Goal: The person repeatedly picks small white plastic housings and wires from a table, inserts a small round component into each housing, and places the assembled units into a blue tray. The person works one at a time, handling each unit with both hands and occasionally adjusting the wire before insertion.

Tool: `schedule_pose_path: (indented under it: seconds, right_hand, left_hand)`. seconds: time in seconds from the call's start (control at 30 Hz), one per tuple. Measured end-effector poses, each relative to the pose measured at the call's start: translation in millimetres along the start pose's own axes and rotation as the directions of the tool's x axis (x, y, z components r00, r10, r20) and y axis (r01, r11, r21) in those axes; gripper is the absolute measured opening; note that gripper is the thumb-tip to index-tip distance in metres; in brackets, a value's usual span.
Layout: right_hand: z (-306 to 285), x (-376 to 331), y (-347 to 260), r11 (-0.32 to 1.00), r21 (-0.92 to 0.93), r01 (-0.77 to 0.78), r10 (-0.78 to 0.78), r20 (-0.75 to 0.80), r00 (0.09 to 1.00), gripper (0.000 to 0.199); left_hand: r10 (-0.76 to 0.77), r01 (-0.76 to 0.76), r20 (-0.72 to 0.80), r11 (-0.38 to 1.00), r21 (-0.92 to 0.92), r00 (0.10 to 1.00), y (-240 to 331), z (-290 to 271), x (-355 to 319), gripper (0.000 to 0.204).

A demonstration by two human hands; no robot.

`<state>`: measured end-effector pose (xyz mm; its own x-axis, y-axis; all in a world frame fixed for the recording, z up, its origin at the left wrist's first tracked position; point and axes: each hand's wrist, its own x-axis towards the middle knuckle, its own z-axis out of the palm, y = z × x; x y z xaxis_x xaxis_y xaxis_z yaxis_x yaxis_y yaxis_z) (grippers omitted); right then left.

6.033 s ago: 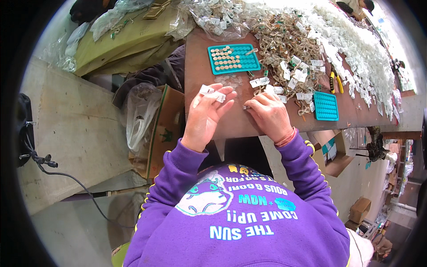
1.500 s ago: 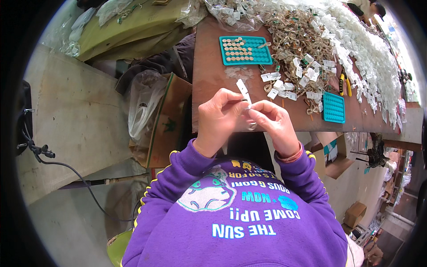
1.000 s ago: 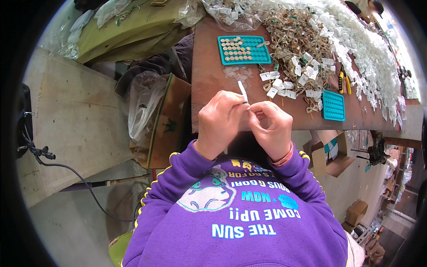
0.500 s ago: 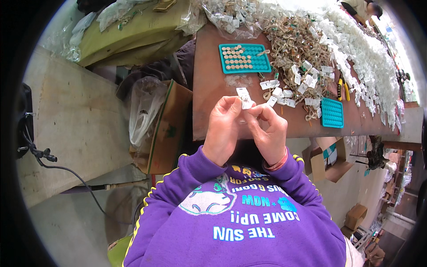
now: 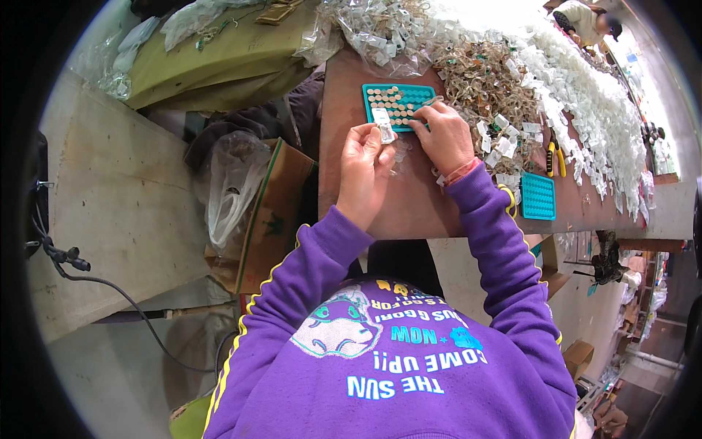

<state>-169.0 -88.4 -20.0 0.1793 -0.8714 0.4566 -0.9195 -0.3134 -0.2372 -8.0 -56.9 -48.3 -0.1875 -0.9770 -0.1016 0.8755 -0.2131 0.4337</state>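
Observation:
My left hand (image 5: 363, 162) is closed on a small white plastic case (image 5: 382, 123), pinched between thumb and fingers and held up over the near edge of a teal tray. My right hand (image 5: 446, 139) reaches to the right side of that teal tray (image 5: 425, 94), thumb and fingertips drawn together at its near right corner. Whatever lies between those fingertips is too small to make out. Rows of small pale round discs (image 5: 386, 96) sit in the tray's pockets, mostly on its left side.
A tangled heap of brown cords with white pieces (image 5: 475, 80) lies right of the tray, beside a white pile (image 5: 585, 124). Yellow-handled pliers (image 5: 556, 157) and a second teal tray (image 5: 538, 196) are farther right. A cardboard box (image 5: 267, 219) stands left of the table (image 5: 351, 73).
My right hand has left the white case and moved up to the teal tray. My left hand has shifted left and forward with the case still in it.

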Motion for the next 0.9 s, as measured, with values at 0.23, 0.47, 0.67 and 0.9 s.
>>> schedule_pose_path:
  seconds: [0.23, 0.47, 0.67, 0.9]
  right_hand:
    - [4.8, 8.9, 5.8, 0.976, 0.183, -0.119, 0.124, -0.015, 0.992, 0.009]
    - [9.7, 39.6, 25.1, 0.997, 0.074, 0.035, -0.045, 0.136, 0.99, 0.011]
    - [-8.6, 40.9, 11.2, 0.981, 0.191, -0.019, -0.003, 0.117, 0.993, 0.011]
    - [-53.9, -4.7, -36.8, 0.849, 0.521, -0.088, 0.062, 0.067, 0.996, 0.01]
  left_hand:
    - [-0.043, 0.041, -0.028, 0.998, -0.049, 0.999, 0.7, 3.0, 2.3, 0.016]
    - [-0.048, 0.046, 0.067, 0.999, 0.023, 0.997, 3.2, -0.6, 4.5, 0.013]
    - [-0.078, 0.076, 0.055, 0.997, 0.025, 0.995, 5.3, 1.8, 1.8, 0.012]
    - [-0.049, 0.037, 0.075, 0.986, 0.163, 0.996, 1.4, 2.8, -0.4, 0.009]
